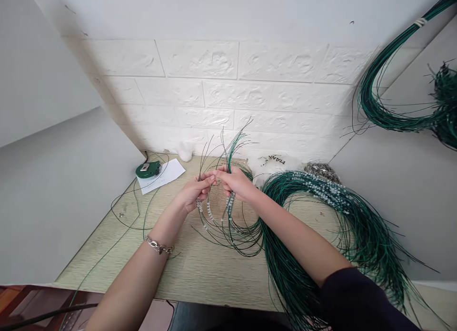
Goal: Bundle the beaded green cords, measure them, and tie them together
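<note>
Above the middle of the table, my left hand [200,189] is closed on a few thin dark green cords, the fingertips pinched together. My right hand [233,180] wraps round a small bunch of green cords [233,148] whose loose ends point up toward the wall. The two hands meet at thumb and fingertips. Just below them, short rows of clear beads [231,205] sit on the cords. From there the strands loop down and right toward a large bundle of green cords [303,245], which passes under my right forearm. Exactly which strand lies between the fingertips is too small to tell.
A green tape measure [148,169] rests on white paper [166,175] at the left. Behind the bundle are a white plastic bag [274,165] with dark writing and a dark glittery heap [323,171]. More green cords [385,117] hang at upper right. A loose cord [103,256] trails over the left edge.
</note>
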Demonstrator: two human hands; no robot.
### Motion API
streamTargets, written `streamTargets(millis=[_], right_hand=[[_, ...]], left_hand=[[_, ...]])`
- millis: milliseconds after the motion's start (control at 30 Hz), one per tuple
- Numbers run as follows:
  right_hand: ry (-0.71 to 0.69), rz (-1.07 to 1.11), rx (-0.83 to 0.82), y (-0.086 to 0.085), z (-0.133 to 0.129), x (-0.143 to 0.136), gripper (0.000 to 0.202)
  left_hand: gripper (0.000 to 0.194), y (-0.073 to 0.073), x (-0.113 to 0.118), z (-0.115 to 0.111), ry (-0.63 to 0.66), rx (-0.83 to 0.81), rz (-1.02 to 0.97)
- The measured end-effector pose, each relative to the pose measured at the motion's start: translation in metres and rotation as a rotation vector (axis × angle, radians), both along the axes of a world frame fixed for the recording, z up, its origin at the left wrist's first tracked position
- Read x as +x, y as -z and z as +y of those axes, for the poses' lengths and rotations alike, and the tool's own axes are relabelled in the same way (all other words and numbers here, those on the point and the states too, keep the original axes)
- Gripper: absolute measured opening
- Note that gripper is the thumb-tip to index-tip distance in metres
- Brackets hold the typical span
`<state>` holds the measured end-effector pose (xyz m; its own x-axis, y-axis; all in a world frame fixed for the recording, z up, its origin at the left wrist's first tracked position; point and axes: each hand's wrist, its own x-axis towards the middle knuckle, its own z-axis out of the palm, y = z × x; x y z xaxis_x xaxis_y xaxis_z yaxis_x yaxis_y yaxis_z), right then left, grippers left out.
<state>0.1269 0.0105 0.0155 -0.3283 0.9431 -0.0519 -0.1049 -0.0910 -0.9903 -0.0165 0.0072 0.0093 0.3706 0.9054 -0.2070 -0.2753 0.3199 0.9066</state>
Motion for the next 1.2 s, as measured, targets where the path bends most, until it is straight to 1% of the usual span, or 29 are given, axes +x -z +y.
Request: streamTargets(millis=[67, 133, 200, 300, 400, 500, 567, 700, 833, 933, 1033, 1133, 1200], right_hand=[[-0.018, -0.011, 0.018, 0.002, 0.000, 0.000, 0.027], [-0.067, -0.034, 0.028, 0.003, 0.002, 0.002, 0.030], [-0.107, -0.052, 0.034, 0.003, 0.003, 0.003, 0.031], [-0.125, -0.053, 0.039, 0.000, 0.003, 0.005, 0.032], [-0.103, 0.004, 0.008, -0.005, 0.001, 0.006, 0.030], [-0.001, 0.080, -0.018, -0.014, 0.000, 0.007, 0.023], [0.103, 0.105, -0.012, -0.019, 0.001, 0.010, 0.021], [0.309, 0.096, 0.052, -0.027, 0.006, 0.016, 0.016], [0.416, 0.088, 0.141, -0.033, 0.013, 0.027, 0.019], [0.521, 0.155, 0.184, -0.043, 0.017, 0.043, 0.020], [0.591, 0.195, 0.173, -0.058, 0.019, 0.064, 0.018], [0.631, 0.188, 0.152, -0.071, 0.019, 0.085, 0.015], [0.648, 0.129, 0.157, -0.076, 0.019, 0.098, 0.014]], left_hand=[[0.027, 0.000, 0.000, 0.001, -0.045, -0.028, -0.071], [0.029, 0.000, 0.000, 0.001, -0.099, -0.069, -0.128], [0.031, 0.000, 0.000, 0.001, -0.121, -0.117, -0.172], [0.026, 0.000, 0.000, 0.001, -0.068, -0.168, -0.214], [0.023, -0.001, 0.000, 0.000, -0.003, -0.161, -0.220], [0.030, -0.003, 0.001, -0.002, 0.028, -0.137, -0.165], [0.031, -0.003, 0.001, -0.002, 0.039, -0.126, -0.108], [0.027, -0.004, 0.003, -0.004, 0.077, -0.092, -0.015], [0.026, -0.005, 0.003, -0.006, 0.125, -0.079, 0.036], [0.025, -0.005, 0.002, -0.007, 0.145, -0.078, 0.052], [0.025, -0.003, 0.003, -0.007, 0.126, -0.079, 0.030], [0.027, -0.003, 0.002, -0.007, 0.078, -0.072, -0.033], [0.027, -0.005, 0.002, -0.007, 0.048, -0.076, -0.083]])
